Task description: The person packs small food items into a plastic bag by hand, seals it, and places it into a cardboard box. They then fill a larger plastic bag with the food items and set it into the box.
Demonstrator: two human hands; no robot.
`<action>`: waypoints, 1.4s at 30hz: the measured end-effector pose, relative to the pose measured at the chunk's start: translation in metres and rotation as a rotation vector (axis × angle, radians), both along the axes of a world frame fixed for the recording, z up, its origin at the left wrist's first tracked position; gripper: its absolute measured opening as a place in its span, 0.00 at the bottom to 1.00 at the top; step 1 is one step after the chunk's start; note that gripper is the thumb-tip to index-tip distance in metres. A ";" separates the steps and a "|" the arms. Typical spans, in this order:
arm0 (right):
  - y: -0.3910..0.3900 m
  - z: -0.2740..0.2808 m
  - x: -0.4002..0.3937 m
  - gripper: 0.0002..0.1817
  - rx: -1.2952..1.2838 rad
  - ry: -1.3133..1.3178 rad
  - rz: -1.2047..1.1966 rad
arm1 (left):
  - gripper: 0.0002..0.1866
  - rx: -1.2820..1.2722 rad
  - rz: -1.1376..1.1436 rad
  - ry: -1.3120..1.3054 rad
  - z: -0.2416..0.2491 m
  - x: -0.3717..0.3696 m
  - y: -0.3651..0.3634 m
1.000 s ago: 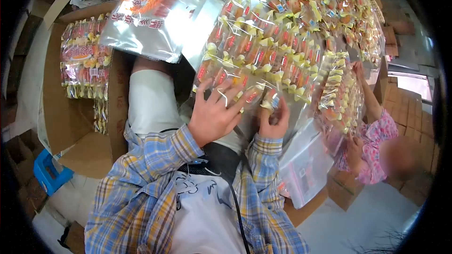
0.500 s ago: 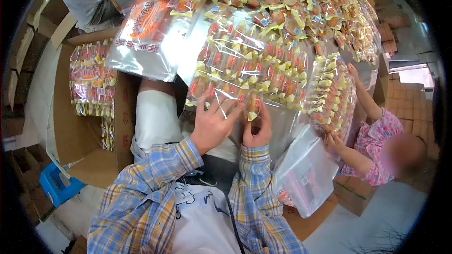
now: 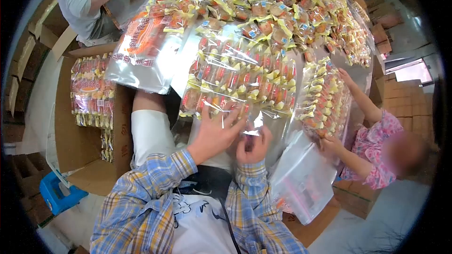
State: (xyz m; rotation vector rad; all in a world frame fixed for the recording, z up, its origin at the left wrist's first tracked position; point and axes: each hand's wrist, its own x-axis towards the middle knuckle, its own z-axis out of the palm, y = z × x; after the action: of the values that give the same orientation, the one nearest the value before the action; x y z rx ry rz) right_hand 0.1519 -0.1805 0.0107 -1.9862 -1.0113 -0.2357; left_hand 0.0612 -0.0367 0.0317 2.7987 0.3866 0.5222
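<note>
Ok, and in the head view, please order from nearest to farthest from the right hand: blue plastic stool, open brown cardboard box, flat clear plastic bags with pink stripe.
1. Flat clear plastic bags with pink stripe: just right of the right hand.
2. Open brown cardboard box: on the left side.
3. Blue plastic stool: left, beyond the box.

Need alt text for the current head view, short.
A person's left hand spreads over the near edge of a clear bag filled with rows of wrapped snacks, right hand close beside, its grip unclear. Beyond lies a heap of loose packets; an open carton is at left, a co-worker in pink at right.
</note>
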 end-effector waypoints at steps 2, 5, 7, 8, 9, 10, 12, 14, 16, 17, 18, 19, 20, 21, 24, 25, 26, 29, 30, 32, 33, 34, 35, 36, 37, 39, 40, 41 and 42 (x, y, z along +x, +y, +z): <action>-0.013 0.010 -0.001 0.17 0.128 -0.023 0.114 | 0.22 -0.027 0.025 -0.104 -0.001 0.003 0.005; -0.024 0.064 0.018 0.16 0.269 -0.170 0.365 | 0.30 0.035 0.030 -0.074 -0.005 -0.002 0.004; -0.006 0.096 0.041 0.18 0.270 -0.213 0.203 | 0.32 0.010 0.027 -0.088 -0.009 -0.002 0.003; 0.013 0.108 0.059 0.19 0.273 -0.204 0.061 | 0.33 0.006 0.025 -0.091 -0.010 -0.004 0.002; 0.030 0.121 0.078 0.23 0.206 -0.163 0.065 | 0.33 0.005 0.021 -0.097 -0.009 -0.004 0.002; 0.049 0.132 0.099 0.26 0.145 -0.124 0.066 | 0.34 0.010 0.016 -0.106 -0.008 -0.003 0.004; 0.093 0.130 0.144 0.34 0.047 -0.040 0.057 | 0.35 -0.001 -0.002 -0.055 0.000 -0.003 0.006; 0.126 0.111 0.201 0.42 -0.079 -0.091 0.122 | 0.37 0.001 -0.029 -0.040 0.000 -0.005 0.008; 0.164 0.091 0.251 0.49 -0.214 -0.263 0.079 | 0.39 -0.005 -0.049 -0.058 -0.011 -0.005 0.010; 0.174 0.079 0.268 0.52 -0.285 -0.349 0.060 | 0.41 -0.017 -0.056 -0.066 -0.016 -0.005 0.010; 0.178 0.069 0.282 0.55 -0.413 -0.349 0.036 | 0.40 0.041 -0.049 -0.040 -0.017 -0.007 0.006; 0.186 0.065 0.297 0.58 -0.536 -0.361 0.018 | 0.40 0.102 -0.030 -0.022 -0.016 -0.007 0.004; 0.202 0.064 0.317 0.61 -0.648 -0.387 0.004 | 0.38 0.105 -0.043 -0.019 -0.010 -0.006 0.012; 0.207 0.054 0.340 0.60 -0.696 -0.452 0.084 | 0.36 0.108 -0.056 -0.015 -0.004 -0.005 0.020; 0.205 0.051 0.365 0.58 -0.706 -0.440 0.309 | 0.31 0.085 -0.082 -0.123 -0.023 -0.008 0.020; 0.205 0.056 0.367 0.55 -0.706 -0.463 0.288 | 0.30 0.074 -0.074 -0.129 -0.023 -0.007 0.021; 0.201 0.060 0.369 0.53 -0.709 -0.479 0.265 | 0.29 0.058 -0.074 -0.132 -0.024 -0.007 0.020; 0.195 0.104 0.347 0.45 -0.735 -0.589 0.139 | 0.27 0.021 -0.079 -0.150 -0.023 -0.008 0.019; 0.198 0.115 0.342 0.43 -0.739 -0.635 0.091 | 0.26 0.015 -0.078 -0.153 -0.023 -0.008 0.020; 0.201 0.112 0.337 0.41 -0.701 -0.503 0.118 | 0.26 -0.006 -0.064 -0.165 -0.026 -0.006 0.018; 0.202 0.111 0.335 0.41 -0.681 -0.438 0.127 | 0.27 -0.017 -0.060 -0.172 -0.027 -0.006 0.016; 0.204 0.109 0.332 0.40 -0.658 -0.373 0.133 | 0.27 -0.025 -0.068 -0.179 -0.028 -0.005 0.016; 0.206 0.095 0.327 0.44 -0.709 -0.331 0.127 | 0.27 -0.033 -0.076 -0.186 -0.028 -0.005 0.016; 0.205 0.076 0.327 0.46 -0.776 -0.458 0.099 | 0.27 -0.044 -0.081 -0.192 -0.029 -0.006 0.015; 0.203 0.051 0.331 0.48 -0.839 -0.585 0.073 | 0.27 -0.048 -0.098 -0.175 -0.030 -0.006 0.014; 0.209 0.039 0.327 0.54 -0.781 -0.795 0.103 | 0.28 -0.044 -0.128 -0.136 -0.031 -0.005 0.018; 0.216 0.039 0.331 0.54 -0.852 -0.605 0.094 | 0.27 -0.027 -0.118 -0.156 -0.031 -0.005 0.022; 0.223 0.042 0.340 0.54 -0.921 -0.410 0.084 | 0.26 -0.014 -0.113 -0.175 -0.029 -0.006 0.023; 0.226 0.043 0.346 0.54 -0.993 -0.210 0.071 | 0.25 -0.009 -0.112 -0.195 -0.029 -0.008 0.022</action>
State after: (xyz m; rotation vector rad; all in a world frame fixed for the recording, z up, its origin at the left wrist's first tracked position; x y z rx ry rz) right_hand 0.4979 0.0455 0.0533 -2.8329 -1.5149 0.1444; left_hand 0.0532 -0.0152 0.0029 2.7096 0.1891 0.7566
